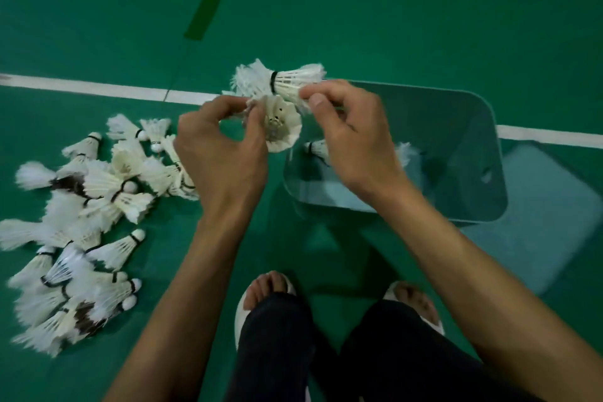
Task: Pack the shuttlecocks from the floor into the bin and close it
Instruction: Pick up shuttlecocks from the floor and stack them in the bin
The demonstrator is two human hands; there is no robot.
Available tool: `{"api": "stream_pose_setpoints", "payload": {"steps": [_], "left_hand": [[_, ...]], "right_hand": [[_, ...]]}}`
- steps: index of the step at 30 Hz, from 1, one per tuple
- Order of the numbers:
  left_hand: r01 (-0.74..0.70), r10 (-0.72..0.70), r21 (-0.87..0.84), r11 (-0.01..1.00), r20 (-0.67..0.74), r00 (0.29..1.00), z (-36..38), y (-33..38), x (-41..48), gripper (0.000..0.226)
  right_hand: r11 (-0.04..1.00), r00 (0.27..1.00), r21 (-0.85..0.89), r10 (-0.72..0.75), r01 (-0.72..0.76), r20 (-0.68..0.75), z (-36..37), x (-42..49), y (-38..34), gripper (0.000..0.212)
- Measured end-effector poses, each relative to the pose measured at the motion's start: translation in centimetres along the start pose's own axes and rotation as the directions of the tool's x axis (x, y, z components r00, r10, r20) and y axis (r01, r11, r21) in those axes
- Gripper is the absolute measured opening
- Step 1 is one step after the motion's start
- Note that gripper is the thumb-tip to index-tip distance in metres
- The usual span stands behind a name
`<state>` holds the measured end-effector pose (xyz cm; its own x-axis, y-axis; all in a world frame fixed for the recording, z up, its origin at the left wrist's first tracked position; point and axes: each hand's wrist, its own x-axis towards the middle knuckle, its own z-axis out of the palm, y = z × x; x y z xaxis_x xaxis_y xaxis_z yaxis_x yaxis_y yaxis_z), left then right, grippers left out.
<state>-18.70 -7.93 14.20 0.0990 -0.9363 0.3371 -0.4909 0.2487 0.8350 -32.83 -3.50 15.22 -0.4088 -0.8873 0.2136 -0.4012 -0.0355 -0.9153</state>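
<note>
Both hands are raised above the green floor, each with white shuttlecocks. My left hand (222,147) pinches one shuttlecock (282,126) whose open skirt faces me. My right hand (352,137) pinches a stack of nested shuttlecocks (280,78) lying sideways just behind it. The two touch between my fingertips. A clear plastic bin (483,153) stands open on the floor to the right, below my right hand, with a few shuttlecocks (318,148) inside, partly hidden by my hand. A pile of several loose shuttlecocks (85,222) lies on the floor to the left.
The bin's clear lid (551,215) lies flat on the floor right of the bin. My feet in white slippers (267,290) are at the bottom centre. White court lines (98,88) cross the floor behind the pile and bin.
</note>
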Motion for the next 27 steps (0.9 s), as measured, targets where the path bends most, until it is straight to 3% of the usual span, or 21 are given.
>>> {"api": "stream_pose_setpoints", "payload": {"steps": [2,4,6,8,10,14,17,21,24,27], "left_hand": [[-0.047,0.050,-0.041,0.998,0.071,0.996,2.6,1.4,-0.6,0.017],[-0.133,0.138,-0.051,0.990,0.105,0.985,5.0,2.4,-1.2,0.014],[-0.230,0.227,0.003,0.973,0.146,0.963,7.1,3.0,-1.7,0.013],[-0.287,0.244,0.117,0.951,0.287,0.926,9.1,2.9,-2.0,0.016],[-0.294,0.164,0.235,0.927,0.450,0.878,11.0,2.1,-2.5,0.015],[-0.243,-0.096,0.402,0.883,0.661,0.744,12.9,1.2,-3.5,0.020],[-0.266,-0.211,0.479,0.836,0.730,0.650,13.2,0.4,-3.6,0.021],[-0.270,-0.250,0.519,0.811,0.725,0.641,13.5,-0.7,-3.4,0.009],[-0.277,-0.284,0.537,0.796,0.737,0.613,14.3,-1.2,-2.7,0.015],[-0.304,-0.344,0.562,0.769,0.765,0.545,15.3,-1.4,-2.1,0.014]], "right_hand": [[0.995,0.977,0.036,0.094,-0.089,-0.194,-3.4,0.5,1.4,0.015],[0.986,0.899,0.060,0.167,-0.156,-0.405,-6.7,0.6,3.2,0.007],[0.967,0.842,-0.071,0.175,-0.243,-0.510,-9.5,0.7,5.6,0.010],[0.856,0.849,-0.309,0.241,-0.414,-0.469,-11.5,1.2,8.5,0.019],[0.695,0.847,-0.494,0.356,-0.522,-0.394,-12.6,1.8,10.9,0.024],[0.556,0.786,-0.585,0.561,-0.591,-0.261,-12.2,2.5,13.2,0.027],[0.564,0.770,-0.558,0.589,-0.609,-0.245,-11.3,3.0,14.4,0.026],[0.594,0.717,-0.425,0.655,-0.683,-0.238,-10.4,3.4,16.2,0.018],[0.621,0.655,-0.206,0.713,-0.756,-0.250,-10.9,4.0,18.1,0.031],[0.628,0.636,-0.137,0.707,-0.766,-0.311,-11.3,4.4,18.1,0.013]]}}
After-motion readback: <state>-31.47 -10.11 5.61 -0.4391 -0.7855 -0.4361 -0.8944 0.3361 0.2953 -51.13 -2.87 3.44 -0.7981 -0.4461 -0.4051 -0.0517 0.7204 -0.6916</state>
